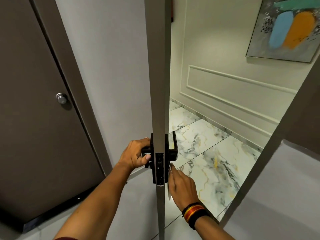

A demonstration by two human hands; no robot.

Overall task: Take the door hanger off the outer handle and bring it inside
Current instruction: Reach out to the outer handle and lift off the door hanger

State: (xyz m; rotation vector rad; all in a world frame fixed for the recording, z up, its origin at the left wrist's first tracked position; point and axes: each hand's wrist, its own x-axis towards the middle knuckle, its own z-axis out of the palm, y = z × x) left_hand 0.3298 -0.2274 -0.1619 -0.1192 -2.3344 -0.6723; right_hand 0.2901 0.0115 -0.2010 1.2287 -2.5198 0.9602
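A grey door [158,84] stood ajar and was seen edge-on, dividing the view. To its left were a pale wall and a dark brown door [31,118] with a round silver knob [61,98]. To its right lay a corridor with a marbled tile floor [207,153], a panelled cream wall and an abstract painting [285,28] in blue, orange and green.

The door hanger [170,187] showed only as a thin white sliver hanging close against the right face of the door, below the black outer handle [174,149]; its print and shape could not be made out.

The left hand [134,155] was curled around the black inner handle [147,153], thumb pressed on its end. The right hand [183,186], a striped band [195,213] at its wrist, reached along the door's outer face with fingers extended and loosely together, touching the hanger's edge. Whether it actually pinched the hanger could not be told.
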